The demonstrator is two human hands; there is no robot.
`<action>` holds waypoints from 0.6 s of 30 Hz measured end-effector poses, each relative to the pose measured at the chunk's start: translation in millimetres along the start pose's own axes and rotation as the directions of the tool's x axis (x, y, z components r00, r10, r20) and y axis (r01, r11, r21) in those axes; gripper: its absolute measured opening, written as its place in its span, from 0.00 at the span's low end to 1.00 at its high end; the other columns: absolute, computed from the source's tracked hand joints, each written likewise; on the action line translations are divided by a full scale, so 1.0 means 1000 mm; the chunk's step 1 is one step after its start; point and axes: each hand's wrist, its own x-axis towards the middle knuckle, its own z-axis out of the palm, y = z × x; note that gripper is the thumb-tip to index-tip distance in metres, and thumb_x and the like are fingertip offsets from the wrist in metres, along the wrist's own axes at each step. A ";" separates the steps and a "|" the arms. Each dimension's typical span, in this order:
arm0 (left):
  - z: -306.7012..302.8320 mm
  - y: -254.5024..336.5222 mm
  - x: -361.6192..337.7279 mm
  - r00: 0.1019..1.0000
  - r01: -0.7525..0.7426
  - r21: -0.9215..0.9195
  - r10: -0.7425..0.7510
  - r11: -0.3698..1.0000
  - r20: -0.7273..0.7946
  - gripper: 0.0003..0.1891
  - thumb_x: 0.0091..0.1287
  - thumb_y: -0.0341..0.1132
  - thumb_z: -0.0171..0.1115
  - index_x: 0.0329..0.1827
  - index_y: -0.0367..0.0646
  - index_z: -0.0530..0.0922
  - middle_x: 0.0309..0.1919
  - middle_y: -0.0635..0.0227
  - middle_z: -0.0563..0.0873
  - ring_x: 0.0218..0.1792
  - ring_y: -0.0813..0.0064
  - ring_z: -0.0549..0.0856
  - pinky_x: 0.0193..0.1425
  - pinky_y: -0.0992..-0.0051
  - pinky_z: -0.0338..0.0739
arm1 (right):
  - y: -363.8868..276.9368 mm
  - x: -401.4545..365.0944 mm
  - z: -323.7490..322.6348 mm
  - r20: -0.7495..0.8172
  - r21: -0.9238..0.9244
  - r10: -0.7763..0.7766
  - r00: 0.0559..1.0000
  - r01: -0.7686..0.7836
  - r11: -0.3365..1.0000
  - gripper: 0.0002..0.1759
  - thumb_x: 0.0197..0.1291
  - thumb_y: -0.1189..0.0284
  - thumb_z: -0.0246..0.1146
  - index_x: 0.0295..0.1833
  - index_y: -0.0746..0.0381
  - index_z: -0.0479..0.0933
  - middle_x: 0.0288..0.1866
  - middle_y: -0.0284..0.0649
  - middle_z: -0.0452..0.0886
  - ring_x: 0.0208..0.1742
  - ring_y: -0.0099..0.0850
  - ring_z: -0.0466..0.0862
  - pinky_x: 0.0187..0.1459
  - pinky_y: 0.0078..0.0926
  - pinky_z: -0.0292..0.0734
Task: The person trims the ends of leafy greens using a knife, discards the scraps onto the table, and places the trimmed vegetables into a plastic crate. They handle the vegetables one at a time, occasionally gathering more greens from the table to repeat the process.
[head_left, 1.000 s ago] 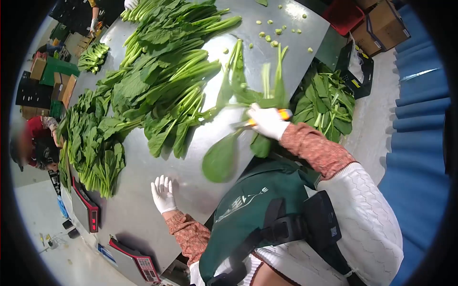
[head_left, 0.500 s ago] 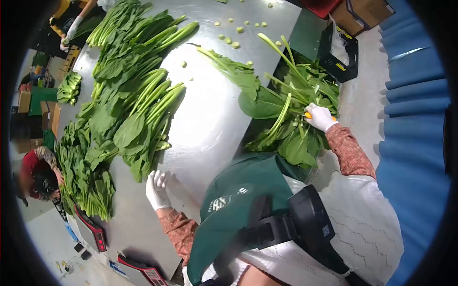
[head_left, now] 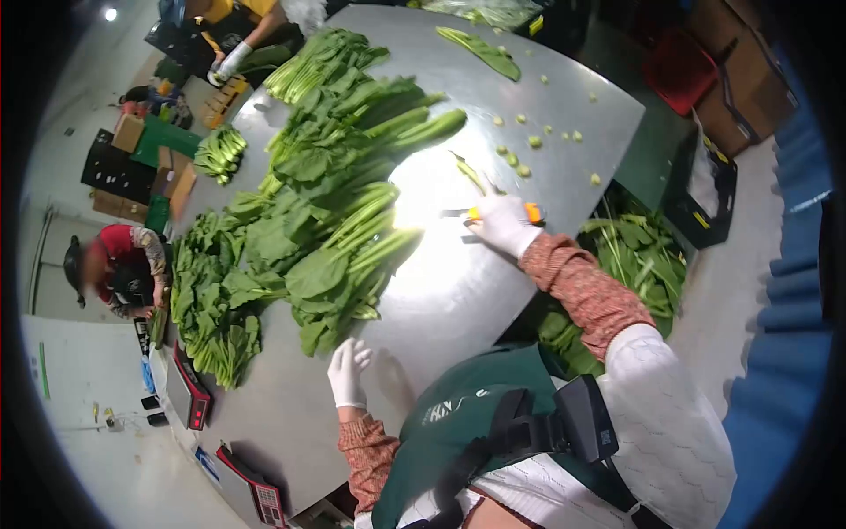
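Note:
My right hand (head_left: 507, 225), in a white glove, is closed round an orange-handled utility knife (head_left: 534, 212). Its blade points left over the shiny metal table (head_left: 441, 309). Just beyond the fingers lies a small green leaf stalk (head_left: 467, 171). My left hand (head_left: 350, 374), also gloved, is at the near side of the table with loosely bent fingers and nothing in them. Close to it, a row of long-stemmed leafy greens (head_left: 326, 273) runs away to the far end, with cut stems facing right.
Several cut stem ends (head_left: 512, 159) are scattered at the back right, near a loose leaf (head_left: 485, 53). Below the right edge is a heap of leaves (head_left: 634, 247) and a black crate (head_left: 702, 189). Red-edged scales (head_left: 251, 485) stand front left. Co-workers (head_left: 132, 264) are at the far side.
My right hand has moved with the knife from the leaf heap to over the table. The larger leaves by the table's right edge are gone from there. The view has turned left.

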 end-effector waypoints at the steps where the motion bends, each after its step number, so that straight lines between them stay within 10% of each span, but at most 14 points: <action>1: 0.002 0.002 -0.003 1.000 -0.018 0.012 0.018 1.000 -0.005 0.18 0.74 0.40 0.60 0.57 0.34 0.78 0.47 0.60 0.86 0.40 0.72 0.86 0.45 0.75 0.80 | -0.007 0.022 0.012 0.043 0.001 -0.030 0.999 0.030 1.000 0.39 0.54 0.60 0.68 0.71 0.59 0.66 0.75 0.52 0.64 0.39 0.45 0.87 0.41 0.42 0.83; 5: 0.007 -0.008 0.004 0.998 -0.062 -0.018 0.061 0.998 -0.013 0.17 0.71 0.34 0.63 0.58 0.32 0.77 0.45 0.59 0.86 0.38 0.73 0.86 0.41 0.77 0.81 | -0.029 0.066 0.037 -0.316 0.406 -0.256 0.913 0.375 0.833 0.23 0.61 0.65 0.62 0.59 0.64 0.72 0.51 0.54 0.80 0.31 0.43 0.85 0.37 0.39 0.80; 7: 0.033 0.000 0.003 0.925 -0.379 0.468 0.315 0.798 0.212 0.24 0.68 0.33 0.67 0.64 0.33 0.74 0.52 0.57 0.84 0.51 0.68 0.85 0.60 0.69 0.79 | -0.067 0.056 0.018 0.079 0.899 -0.174 0.982 0.005 0.439 0.19 0.69 0.61 0.59 0.56 0.63 0.76 0.37 0.41 0.81 0.23 0.27 0.79 0.27 0.27 0.76; 8: 0.060 0.002 -0.001 0.950 -0.260 0.252 0.200 0.932 0.241 0.30 0.66 0.35 0.70 0.69 0.35 0.70 0.59 0.56 0.80 0.60 0.66 0.80 0.66 0.67 0.74 | -0.086 0.053 0.009 0.272 0.948 -0.122 0.955 -0.244 0.205 0.18 0.72 0.59 0.57 0.55 0.63 0.78 0.30 0.35 0.81 0.19 0.19 0.76 0.22 0.21 0.73; 11: 0.132 0.033 -0.013 0.867 -0.338 0.020 0.303 0.941 0.396 0.37 0.62 0.40 0.74 0.70 0.36 0.68 0.58 0.57 0.80 0.61 0.69 0.78 0.66 0.68 0.73 | -0.131 0.011 0.002 0.359 0.933 -0.415 0.836 -0.327 0.150 0.25 0.73 0.55 0.58 0.62 0.65 0.75 0.48 0.38 0.84 0.38 0.24 0.85 0.41 0.25 0.81; 12: 0.124 -0.004 0.018 0.864 -0.278 0.234 0.136 0.932 0.485 0.24 0.64 0.38 0.72 0.59 0.36 0.75 0.46 0.62 0.85 0.48 0.75 0.83 0.53 0.71 0.79 | -0.141 0.002 0.019 0.295 0.949 -0.464 0.835 -0.201 0.241 0.31 0.72 0.51 0.58 0.64 0.67 0.74 0.53 0.44 0.83 0.52 0.34 0.84 0.56 0.33 0.78; 15: 0.135 -0.020 0.025 0.918 -0.168 0.081 0.126 0.982 0.377 0.12 0.66 0.35 0.69 0.45 0.37 0.79 0.31 0.72 0.84 0.31 0.82 0.81 0.37 0.77 0.77 | -0.132 0.015 0.011 0.033 0.906 -0.498 0.866 0.185 0.381 0.41 0.68 0.40 0.54 0.67 0.67 0.70 0.66 0.58 0.72 0.69 0.46 0.72 0.69 0.42 0.64; 16: 0.134 0.001 0.013 0.937 -0.144 0.088 0.108 0.986 0.331 0.11 0.66 0.35 0.69 0.44 0.37 0.79 0.29 0.73 0.84 0.29 0.84 0.80 0.35 0.79 0.76 | -0.118 0.023 0.020 -0.127 0.649 -0.423 0.897 0.398 0.648 0.39 0.68 0.43 0.55 0.67 0.67 0.70 0.68 0.57 0.71 0.71 0.50 0.69 0.73 0.46 0.58; 18: 0.127 0.009 0.009 0.963 -0.098 0.068 0.078 0.993 0.257 0.10 0.66 0.35 0.69 0.42 0.38 0.79 0.27 0.74 0.82 0.27 0.85 0.78 0.32 0.81 0.74 | -0.096 0.037 0.029 -0.189 0.443 -0.326 0.926 0.376 0.814 0.33 0.68 0.52 0.57 0.66 0.68 0.71 0.70 0.56 0.70 0.72 0.51 0.67 0.75 0.50 0.53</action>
